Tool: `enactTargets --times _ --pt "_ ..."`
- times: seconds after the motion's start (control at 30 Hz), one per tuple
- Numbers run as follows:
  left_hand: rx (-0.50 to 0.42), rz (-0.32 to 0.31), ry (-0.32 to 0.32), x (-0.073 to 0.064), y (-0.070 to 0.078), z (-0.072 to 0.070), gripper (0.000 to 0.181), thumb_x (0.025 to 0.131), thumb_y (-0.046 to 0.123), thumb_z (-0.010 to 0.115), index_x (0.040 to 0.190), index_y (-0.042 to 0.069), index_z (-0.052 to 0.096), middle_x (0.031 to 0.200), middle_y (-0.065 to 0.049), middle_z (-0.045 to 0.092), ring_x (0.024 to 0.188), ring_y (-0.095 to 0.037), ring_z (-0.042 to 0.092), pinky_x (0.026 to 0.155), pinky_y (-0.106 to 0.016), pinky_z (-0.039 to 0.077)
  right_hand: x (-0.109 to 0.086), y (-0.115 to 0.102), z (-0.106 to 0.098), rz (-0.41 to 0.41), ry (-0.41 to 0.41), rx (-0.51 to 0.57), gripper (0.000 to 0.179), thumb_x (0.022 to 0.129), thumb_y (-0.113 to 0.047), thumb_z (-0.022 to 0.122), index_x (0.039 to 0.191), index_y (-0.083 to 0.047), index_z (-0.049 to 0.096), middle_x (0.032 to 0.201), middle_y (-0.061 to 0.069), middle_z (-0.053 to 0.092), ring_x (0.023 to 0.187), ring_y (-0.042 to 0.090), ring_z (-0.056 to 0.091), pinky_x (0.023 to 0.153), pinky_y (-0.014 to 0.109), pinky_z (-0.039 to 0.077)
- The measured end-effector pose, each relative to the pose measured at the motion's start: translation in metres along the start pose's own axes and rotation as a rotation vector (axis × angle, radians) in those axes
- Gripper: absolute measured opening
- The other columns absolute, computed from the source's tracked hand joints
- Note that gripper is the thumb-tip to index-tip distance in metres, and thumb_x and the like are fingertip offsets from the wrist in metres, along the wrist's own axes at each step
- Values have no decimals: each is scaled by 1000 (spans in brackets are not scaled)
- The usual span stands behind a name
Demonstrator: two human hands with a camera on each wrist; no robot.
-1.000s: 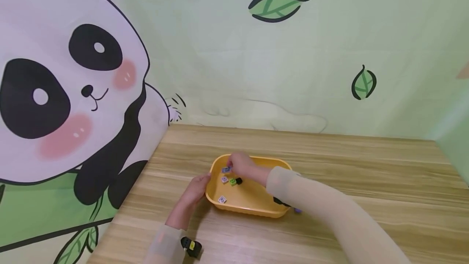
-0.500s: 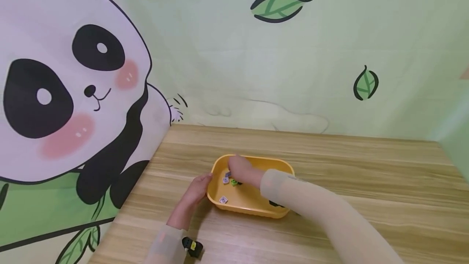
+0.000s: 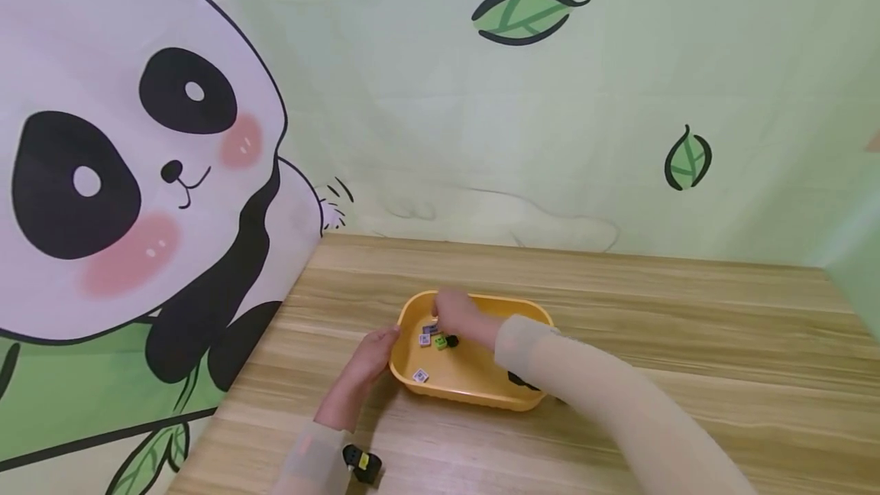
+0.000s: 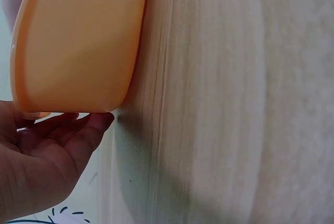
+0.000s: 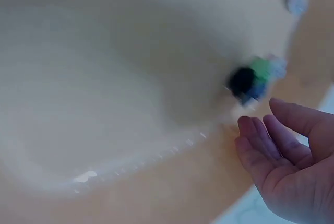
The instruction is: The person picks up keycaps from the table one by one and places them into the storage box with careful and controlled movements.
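A yellow plastic basin stands on the wooden table. My left hand grips its left end, with the thumb at the rim and the fingers against the outer wall in the left wrist view. Reaching over the basin, my right hand hangs near the far left corner; its fingers are slightly bent and apart, holding nothing in the right wrist view. Just beside them cluster a black piece, a green block, a blue block and a white block. Another white block lies nearer the front left.
A black item with a yellow mark is beside the left sleeve on the table. Another black item shows partly under the right sleeve. Behind the table hangs a panda-print cloth.
My right hand has dipped over the small blocks and shifted slightly back right. The blue block now lies closer to the white and green ones. The left hand keeps its hold on the basin.
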State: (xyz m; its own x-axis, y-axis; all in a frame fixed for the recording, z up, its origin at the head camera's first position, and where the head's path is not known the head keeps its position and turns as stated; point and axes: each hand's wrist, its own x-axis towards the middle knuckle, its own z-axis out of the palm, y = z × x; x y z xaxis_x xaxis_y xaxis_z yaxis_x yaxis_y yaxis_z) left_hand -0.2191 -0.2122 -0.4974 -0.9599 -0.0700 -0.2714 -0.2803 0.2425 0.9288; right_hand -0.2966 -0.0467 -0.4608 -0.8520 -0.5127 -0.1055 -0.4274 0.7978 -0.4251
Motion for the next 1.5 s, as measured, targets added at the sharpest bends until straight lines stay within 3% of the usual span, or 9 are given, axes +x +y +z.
enactTargets --times 0.1,0.33,0.6,0.9,1.23,1.5 --pt "5 -4 4 1 1 0 48 111 20 37 135 -18 53 122 -36 66 85 -13 68 78 -27 59 -8 -2 -25 -16 -5 100 20 89 -2 71 108 2 75 110 16 76 104 29 69 95 38 57" --pt "25 -7 13 0 1 -2 48 111 20 37 137 -18 51 122 -36 65 86 -14 67 78 -25 58 -33 -1 -84 -77 13 278 23 98 -12 67 115 1 74 114 15 77 108 27 70 94 35 58" --pt "19 10 15 -1 0 -1 48 110 19 37 136 -19 52 119 -36 66 85 -13 67 76 -23 55 -70 -5 -129 -126 87 327 23 98 -16 67 114 -1 75 114 15 77 108 28 71 96 39 58" --pt "24 -1 25 -1 1 -2 49 110 19 36 138 -19 49 129 -38 62 95 -19 69 84 -29 60 -100 7 -139 -194 117 374 23 99 -15 66 114 0 75 112 16 77 105 28 73 95 40 59" --pt "24 3 3 0 2 1 50 111 19 34 142 -19 44 141 -38 54 121 -41 65 98 -41 58 -115 29 -136 -219 145 414 24 99 -15 66 114 1 74 110 18 76 93 18 69 84 30 59" --pt "9 5 -5 1 0 3 50 111 18 34 143 -20 42 142 -39 53 122 -42 64 100 -42 57 -130 43 -136 -177 165 458 25 99 -14 66 117 1 73 112 20 76 94 16 69 83 23 57"
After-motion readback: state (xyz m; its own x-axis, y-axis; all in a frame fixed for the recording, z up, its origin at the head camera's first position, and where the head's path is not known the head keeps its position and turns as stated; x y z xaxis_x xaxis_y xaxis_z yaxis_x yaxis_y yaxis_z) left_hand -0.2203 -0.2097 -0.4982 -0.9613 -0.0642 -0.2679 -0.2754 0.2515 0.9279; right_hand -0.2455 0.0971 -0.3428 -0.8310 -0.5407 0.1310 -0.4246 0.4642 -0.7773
